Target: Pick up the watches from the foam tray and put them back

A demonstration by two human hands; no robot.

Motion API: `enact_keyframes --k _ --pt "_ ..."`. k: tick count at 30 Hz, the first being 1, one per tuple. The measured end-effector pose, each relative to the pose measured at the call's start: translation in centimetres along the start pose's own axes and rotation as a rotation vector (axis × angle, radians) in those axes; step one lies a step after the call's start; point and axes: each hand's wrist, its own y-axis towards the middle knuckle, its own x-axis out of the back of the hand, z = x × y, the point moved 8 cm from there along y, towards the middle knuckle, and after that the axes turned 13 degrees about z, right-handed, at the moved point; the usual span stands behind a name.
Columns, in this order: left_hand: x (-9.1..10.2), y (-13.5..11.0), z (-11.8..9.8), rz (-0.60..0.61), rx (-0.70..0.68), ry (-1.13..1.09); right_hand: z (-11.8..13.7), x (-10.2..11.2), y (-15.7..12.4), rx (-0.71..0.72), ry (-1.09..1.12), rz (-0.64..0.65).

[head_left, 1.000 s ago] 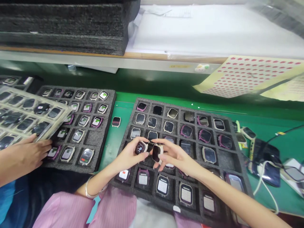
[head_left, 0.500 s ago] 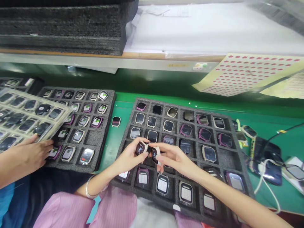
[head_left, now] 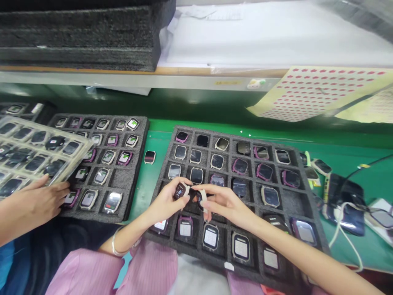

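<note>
My left hand (head_left: pixel 167 200) pinches a dark purple-cased smartwatch body (head_left: pixel 180 191) above the black foam tray (head_left: pixel 307 196) in front of me. My right hand (head_left: pixel 225 204) grips a cream-cased smartwatch body (head_left: pixel 201 198) close beside it, the two watch bodies nearly touching. Both hands hover over the tray's middle rows. The tray's pockets hold several watch bodies, some with lit white screens in the near row (head_left: pixel 210 236).
A second foam tray (head_left: pixel 136 180) with watch bodies lies to the left, where another person's hand (head_left: pixel 39 200) rests under a clear plastic tray (head_left: pixel 33 147). A loose watch body (head_left: pixel 150 157) lies on the green mat. Phones and cables (head_left: pixel 346 205) sit at right; sticker sheets (head_left: pixel 316 92) hang behind.
My right hand has turned its cream watch body edge-on and lowered slightly. My left hand has held its place, and the other person's hand stays put.
</note>
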Motion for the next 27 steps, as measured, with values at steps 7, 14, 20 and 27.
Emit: enact_keyframes --k 7,14,20,27 --pt "0.31 -0.17 -0.05 -0.02 -0.01 0.001 -0.24 0.0 0.09 -0.001 0.002 0.006" --pt "0.52 -0.12 -0.09 -0.036 -0.015 0.065 -0.06 0.0 -0.02 -0.002 -0.006 -0.008" --pt "0.55 -0.28 -0.34 -0.045 -0.032 0.068 0.06 0.02 -0.11 -0.014 -0.005 -0.018" --pt "0.57 -0.37 -0.61 -0.058 -0.047 0.07 0.36 -0.26 -0.24 -0.021 -0.01 -0.002"
